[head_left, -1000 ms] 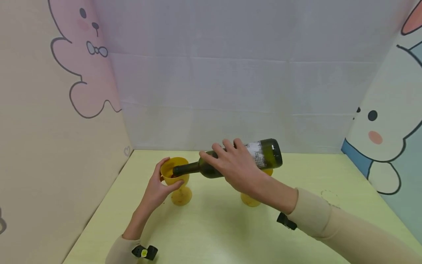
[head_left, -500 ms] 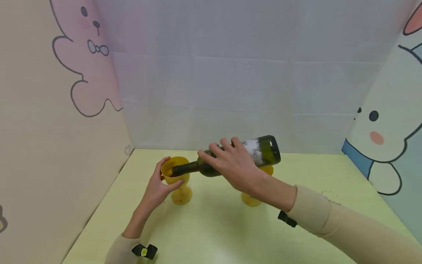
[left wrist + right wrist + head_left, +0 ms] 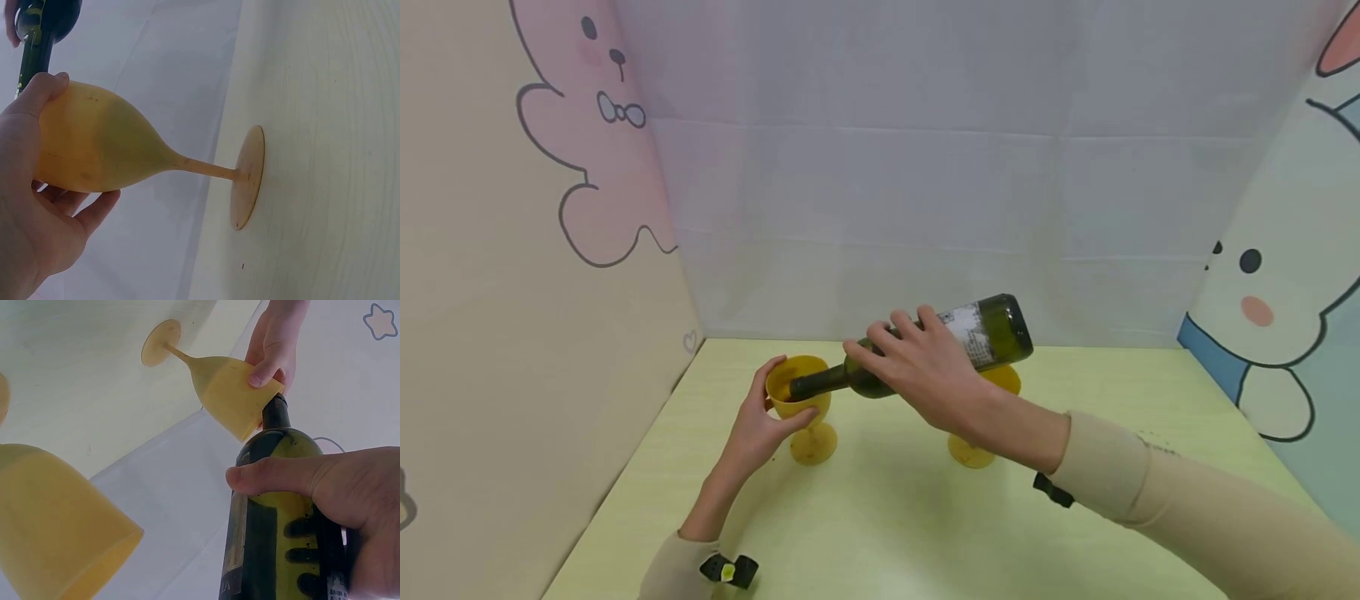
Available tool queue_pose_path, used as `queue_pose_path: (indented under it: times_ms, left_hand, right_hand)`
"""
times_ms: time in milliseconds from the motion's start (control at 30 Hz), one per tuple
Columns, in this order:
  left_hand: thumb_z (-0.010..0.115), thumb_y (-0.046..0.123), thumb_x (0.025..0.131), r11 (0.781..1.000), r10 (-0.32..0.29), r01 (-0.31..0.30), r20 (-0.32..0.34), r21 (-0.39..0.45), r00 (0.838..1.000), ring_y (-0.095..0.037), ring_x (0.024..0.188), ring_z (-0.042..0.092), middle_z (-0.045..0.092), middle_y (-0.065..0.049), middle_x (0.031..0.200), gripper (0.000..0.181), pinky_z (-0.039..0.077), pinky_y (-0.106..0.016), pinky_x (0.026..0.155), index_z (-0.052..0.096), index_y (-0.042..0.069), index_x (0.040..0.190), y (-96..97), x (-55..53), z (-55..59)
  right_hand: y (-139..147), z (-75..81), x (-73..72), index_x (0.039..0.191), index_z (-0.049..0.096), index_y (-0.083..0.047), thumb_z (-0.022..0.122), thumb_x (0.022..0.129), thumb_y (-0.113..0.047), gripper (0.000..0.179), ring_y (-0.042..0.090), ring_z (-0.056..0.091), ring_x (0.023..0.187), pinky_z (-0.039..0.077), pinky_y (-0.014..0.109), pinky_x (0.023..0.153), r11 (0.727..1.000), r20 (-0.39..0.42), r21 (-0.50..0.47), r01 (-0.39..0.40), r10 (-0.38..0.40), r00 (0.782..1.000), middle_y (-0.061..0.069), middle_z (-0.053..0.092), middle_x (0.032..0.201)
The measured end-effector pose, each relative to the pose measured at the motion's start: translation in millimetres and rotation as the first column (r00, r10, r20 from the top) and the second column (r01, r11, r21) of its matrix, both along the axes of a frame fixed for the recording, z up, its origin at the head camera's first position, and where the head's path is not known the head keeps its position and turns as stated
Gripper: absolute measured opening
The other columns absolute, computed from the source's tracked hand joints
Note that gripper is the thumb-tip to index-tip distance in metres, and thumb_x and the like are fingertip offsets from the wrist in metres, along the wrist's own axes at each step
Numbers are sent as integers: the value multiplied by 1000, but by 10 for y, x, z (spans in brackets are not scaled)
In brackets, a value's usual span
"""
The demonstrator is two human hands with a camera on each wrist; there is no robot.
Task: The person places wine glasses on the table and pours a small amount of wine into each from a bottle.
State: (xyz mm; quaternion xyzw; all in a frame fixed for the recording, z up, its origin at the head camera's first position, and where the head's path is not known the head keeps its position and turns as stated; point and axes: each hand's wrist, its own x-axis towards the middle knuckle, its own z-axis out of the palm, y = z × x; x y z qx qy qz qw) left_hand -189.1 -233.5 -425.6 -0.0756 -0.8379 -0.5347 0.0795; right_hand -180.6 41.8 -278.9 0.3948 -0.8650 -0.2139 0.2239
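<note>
Bottle (image 3: pixel 992 329) is tipped, neck in yellow cup (image 3: pixel 820 405). R hand (image 3: pixel 925 371) has fingers curled round its fat part, good spot b/c glass is prob heavy, hard & slick. L hand (image 3: pixel 763 425) grips cup's bowl; cup looks light, stem thin, so go easy. Room btwn it & 2nd cup (image 3: pixel 56 519); wall (image 3: pixel 535 358) runs along table's (image 3: pixel 880 517) L edge

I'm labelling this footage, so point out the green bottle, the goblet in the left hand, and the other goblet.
Green bottle (image 3: pixel 265 534): right wrist view, on its glass body.
Held goblet (image 3: pixel 103 140): left wrist view, on its bowl.
Other goblet (image 3: pixel 56 522): right wrist view, on its bowl.
</note>
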Motion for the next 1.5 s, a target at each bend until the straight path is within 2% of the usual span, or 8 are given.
queue_pose_path:
  times_ms: [633,900,1500]
  left_hand:
    - [84,30,80,1000,-4,4,-11,-8,1000,-28,129,45,46,-7,146,92,37,-52,106,28,21,152,-18,-19,-15]
    - [83,31,81,1000,-21,20,-19,-3,1000,-27,128,45,46,-7,145,93,37,-52,106,27,18,153,-20,-18,-6]
    - [84,31,80,1000,-18,18,-18,4,1000,-28,128,45,47,-7,145,92,37,-53,107,28,20,153,-29,-21,-5]
  right_hand:
    - [-54,61,-12,151,33,-26,86,74,-41,94,27,48,120,43,45,99,997,-33,74,-1,4,999,4,51,136]
    - [-70,83,-28,147,36,-25,83,79,-37,83,26,48,117,42,44,97,997,-76,68,-46,51,996,3,53,132]
    - [-150,130,-43,148,37,-24,83,79,-41,85,28,48,119,40,46,101,991,-135,124,-43,60,989,5,50,134]
